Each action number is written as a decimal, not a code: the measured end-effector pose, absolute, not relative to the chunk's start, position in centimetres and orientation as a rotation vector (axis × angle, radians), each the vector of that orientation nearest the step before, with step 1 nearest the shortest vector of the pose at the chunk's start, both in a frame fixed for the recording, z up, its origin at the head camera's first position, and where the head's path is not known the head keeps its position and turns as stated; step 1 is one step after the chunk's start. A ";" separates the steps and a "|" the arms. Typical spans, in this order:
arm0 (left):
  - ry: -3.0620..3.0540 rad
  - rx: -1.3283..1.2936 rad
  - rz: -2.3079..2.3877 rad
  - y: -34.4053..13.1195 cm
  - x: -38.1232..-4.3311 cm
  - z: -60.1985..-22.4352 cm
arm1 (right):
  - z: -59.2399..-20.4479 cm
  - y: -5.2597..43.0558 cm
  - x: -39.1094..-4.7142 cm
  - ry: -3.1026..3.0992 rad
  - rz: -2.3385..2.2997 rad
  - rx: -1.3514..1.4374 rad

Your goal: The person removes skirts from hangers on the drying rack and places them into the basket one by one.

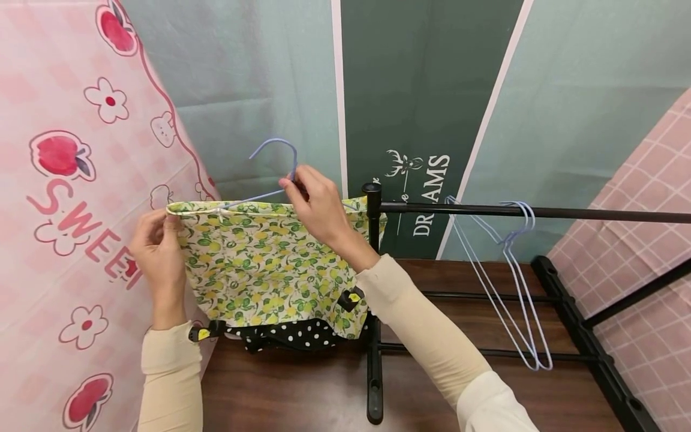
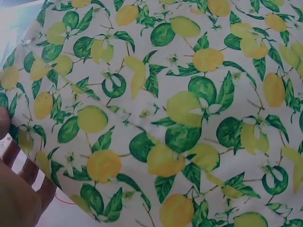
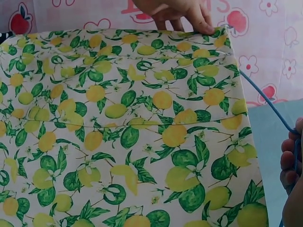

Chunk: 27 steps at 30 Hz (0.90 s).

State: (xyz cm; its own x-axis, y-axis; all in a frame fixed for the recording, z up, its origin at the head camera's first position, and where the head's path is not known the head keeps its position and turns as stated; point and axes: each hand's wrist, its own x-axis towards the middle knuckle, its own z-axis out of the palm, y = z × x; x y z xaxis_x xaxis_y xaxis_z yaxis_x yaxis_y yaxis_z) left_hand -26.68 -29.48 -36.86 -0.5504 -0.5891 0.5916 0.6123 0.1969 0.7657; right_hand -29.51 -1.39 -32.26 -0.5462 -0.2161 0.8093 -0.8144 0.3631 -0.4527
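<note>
A lemon-print garment [image 1: 264, 258], seemingly a skirt, hangs spread out on the left in the head view; its full shape is hidden. My left hand [image 1: 159, 255] pinches the left corner of its top edge. My right hand [image 1: 318, 201] grips a blue wire hanger [image 1: 278, 141] just below the hook, above the garment's middle. The hanger's sloping arms drop behind the front top edge, their ends out of sight. In the left wrist view the printed cloth [image 2: 184, 113] fills most of the picture, with fingers [image 2: 26, 175] at its left edge.
A black clothes rack [image 1: 486, 209] stands to the right, its near post beside the garment. Several blue hangers [image 1: 520, 288] hang on its rail. Black cloth with white dots [image 1: 297, 336] lies below the garment on a brown wooden surface [image 1: 281, 390]. Patterned sheets surround the space.
</note>
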 end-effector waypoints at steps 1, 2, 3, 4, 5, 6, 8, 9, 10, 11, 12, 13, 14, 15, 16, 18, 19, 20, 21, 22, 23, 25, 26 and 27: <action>-1.487 -0.006 -1.547 -29.4 -26.7 -36.8 | -32.3 -1.3 -29.5 -1.976 1.178 0.889; -1.467 0.014 -1.563 -29.3 -26.6 -36.7 | -32.4 -1.3 -29.5 -1.978 1.180 0.888; -1.442 0.030 -1.584 -29.2 -26.6 -36.6 | -32.4 -1.3 -29.5 -1.979 1.181 0.890; -1.425 0.042 -1.593 -29.2 -26.5 -36.6 | -32.5 -1.2 -29.5 -1.981 1.185 0.891; -1.412 0.048 -1.603 -29.1 -26.4 -36.5 | -32.5 -1.2 -29.5 -1.982 1.184 0.892; -1.391 0.043 -1.622 -29.0 -26.3 -36.4 | -32.5 -1.1 -29.4 -1.983 1.186 0.891; -1.357 0.029 -1.652 -28.9 -26.1 -36.2 | -32.5 -1.0 -29.3 -1.980 1.189 0.889; -1.345 0.024 -1.664 -28.8 -26.0 -36.1 | -32.4 -0.9 -29.3 -1.977 1.192 0.887; -1.342 0.023 -1.669 -28.8 -25.9 -36.1 | -32.4 -0.9 -29.2 -1.973 1.193 0.884; -1.341 0.020 -1.677 -28.8 -25.9 -36.1 | -32.4 -0.8 -29.1 -1.968 1.192 0.880; -1.344 0.020 -1.682 -28.9 -25.9 -36.0 | -32.3 -0.8 -29.1 -1.964 1.195 0.877; -1.352 0.027 -1.684 -28.9 -26.0 -36.1 | -32.4 -0.7 -29.1 -1.962 1.195 0.874; -1.363 0.035 -1.682 -29.0 -26.1 -36.3 | -32.4 -0.6 -29.1 -1.960 1.198 0.870; -1.376 0.045 -1.678 -29.0 -26.2 -36.4 | -32.4 -0.5 -29.1 -1.959 1.199 0.867; -1.387 0.052 -1.674 -29.1 -26.3 -36.5 | -32.4 -0.4 -29.1 -1.959 1.201 0.865; -1.409 0.070 -1.664 -29.3 -26.4 -36.8 | -32.4 -0.2 -29.1 -1.960 1.212 0.860; -1.421 0.078 -1.658 -29.4 -26.5 -36.9 | -32.3 0.0 -29.1 -1.956 1.222 0.851; -1.425 0.084 -1.658 -29.5 -26.6 -37.1 | -32.2 0.2 -29.2 -1.944 1.246 0.831; -1.422 0.091 -1.662 -29.6 -26.6 -37.3 | -32.0 0.4 -29.2 -1.926 1.279 0.804; -1.419 0.103 -1.668 -29.8 -26.6 -37.6 | -31.7 0.6 -29.2 -1.908 1.310 0.779; -1.415 0.113 -1.673 -30.0 -26.6 -37.8 | -31.5 0.9 -29.1 -1.890 1.340 0.762; -1.403 0.140 -1.681 -30.3 -26.5 -38.4 | -30.9 1.3 -29.1 -1.860 1.386 0.750; -1.394 0.156 -1.684 -30.5 -26.4 -38.6 | -30.7 1.5 -29.1 -1.851 1.403 0.755; -1.398 0.172 -1.680 -30.6 -26.3 -38.8 | -30.6 1.7 -29.0 -1.853 1.407 0.768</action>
State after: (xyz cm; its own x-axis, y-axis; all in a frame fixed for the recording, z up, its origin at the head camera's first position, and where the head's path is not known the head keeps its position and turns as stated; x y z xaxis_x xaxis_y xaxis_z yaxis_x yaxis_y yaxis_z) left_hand -26.27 -30.59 -38.79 -0.5726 -0.7019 0.4237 0.5438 0.0615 0.8369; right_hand -29.02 1.69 -30.57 -0.5964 -0.0531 0.8009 -0.7858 0.2422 -0.5690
